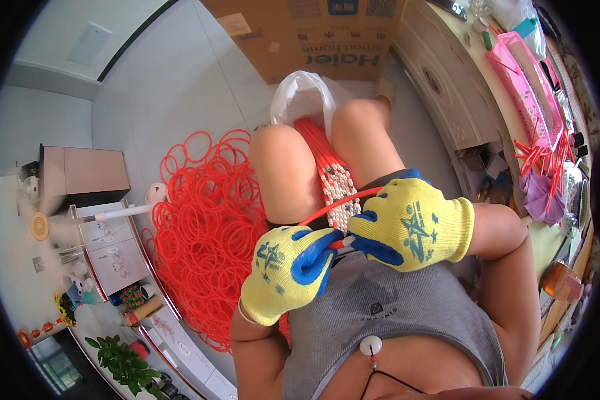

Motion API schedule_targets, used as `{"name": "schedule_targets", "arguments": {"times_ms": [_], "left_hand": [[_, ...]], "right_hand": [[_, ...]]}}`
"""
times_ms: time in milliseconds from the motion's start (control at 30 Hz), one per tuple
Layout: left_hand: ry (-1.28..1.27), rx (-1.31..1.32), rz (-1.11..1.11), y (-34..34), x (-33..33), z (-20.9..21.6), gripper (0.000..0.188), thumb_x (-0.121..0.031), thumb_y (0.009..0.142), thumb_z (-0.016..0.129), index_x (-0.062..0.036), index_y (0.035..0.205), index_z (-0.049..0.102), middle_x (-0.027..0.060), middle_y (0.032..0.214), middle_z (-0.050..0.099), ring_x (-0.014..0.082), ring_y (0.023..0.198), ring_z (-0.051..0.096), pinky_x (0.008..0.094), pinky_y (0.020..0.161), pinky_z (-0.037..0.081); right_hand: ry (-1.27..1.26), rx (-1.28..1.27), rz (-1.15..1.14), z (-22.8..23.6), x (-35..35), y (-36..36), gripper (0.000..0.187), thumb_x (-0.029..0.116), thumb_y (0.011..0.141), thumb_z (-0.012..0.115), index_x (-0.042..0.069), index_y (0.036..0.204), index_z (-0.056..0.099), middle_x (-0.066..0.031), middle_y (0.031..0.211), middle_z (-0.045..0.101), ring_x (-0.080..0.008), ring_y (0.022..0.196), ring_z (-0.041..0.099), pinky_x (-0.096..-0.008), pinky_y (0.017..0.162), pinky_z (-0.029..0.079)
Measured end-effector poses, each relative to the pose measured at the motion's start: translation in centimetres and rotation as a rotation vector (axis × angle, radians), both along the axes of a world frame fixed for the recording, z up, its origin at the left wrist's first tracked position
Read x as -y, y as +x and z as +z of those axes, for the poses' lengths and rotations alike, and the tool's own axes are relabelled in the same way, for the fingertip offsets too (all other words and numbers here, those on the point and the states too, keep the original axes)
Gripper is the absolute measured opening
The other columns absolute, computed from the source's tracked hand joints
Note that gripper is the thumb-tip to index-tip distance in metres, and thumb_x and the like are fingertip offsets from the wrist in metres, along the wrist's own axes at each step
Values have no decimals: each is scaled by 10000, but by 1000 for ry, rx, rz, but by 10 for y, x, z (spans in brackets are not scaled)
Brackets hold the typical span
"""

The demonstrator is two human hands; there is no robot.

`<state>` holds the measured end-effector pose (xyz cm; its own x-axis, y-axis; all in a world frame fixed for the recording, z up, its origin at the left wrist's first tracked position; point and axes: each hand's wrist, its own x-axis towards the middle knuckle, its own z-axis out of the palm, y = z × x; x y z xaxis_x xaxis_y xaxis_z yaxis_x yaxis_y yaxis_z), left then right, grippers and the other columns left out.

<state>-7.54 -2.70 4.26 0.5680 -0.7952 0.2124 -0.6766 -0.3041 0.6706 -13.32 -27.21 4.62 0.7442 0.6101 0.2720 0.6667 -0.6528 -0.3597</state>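
My left hand (283, 275) and my right hand (415, 223) wear yellow knit gloves with blue coated palms. They meet over my lap, both closed on a thin red tube (339, 202) that arches between them. A short white connector (348, 241) shows at the tube's end, pinched between the fingertips; the fingers hide whether both tube ends sit in it. Between my thighs lies a bundle of red tubes (315, 143) with several white tips (339, 190) facing me. Its far end runs into a white plastic bag (293, 93) by my knees.
A large heap of red tube rings (207, 247) covers the floor to my left. Ahead stands a cardboard box (313, 53). Along the right, a cabinet (440, 87) carries a pink basket (523, 90) and loose red pieces (533, 157). A low white cabinet (117, 260) lines the left.
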Motion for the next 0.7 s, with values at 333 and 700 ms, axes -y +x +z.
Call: {"name": "schedule_targets", "arguments": {"times_ms": [333, 700], "left_hand": [[25, -19, -109, -5, 1, -7, 292, -32, 711, 749, -26, 1002, 735, 98, 845, 733, 318, 699, 672, 404, 637, 519], [-61, -5, 54, 6, -6, -5, 282, -7, 716, 737, -17, 997, 739, 143, 842, 705, 354, 677, 642, 411, 609, 511]], "right_hand": [[13, 87, 87, -18, 2, -10, 359, 289, 808, 700, 38, 1066, 695, -110, 890, 688, -277, 705, 670, -391, 631, 531], [286, -170, 72, -23, 14, 15, 462, 239, 729, 812, 3, 1115, 715, -142, 909, 715, -301, 769, 706, -386, 699, 550]]}}
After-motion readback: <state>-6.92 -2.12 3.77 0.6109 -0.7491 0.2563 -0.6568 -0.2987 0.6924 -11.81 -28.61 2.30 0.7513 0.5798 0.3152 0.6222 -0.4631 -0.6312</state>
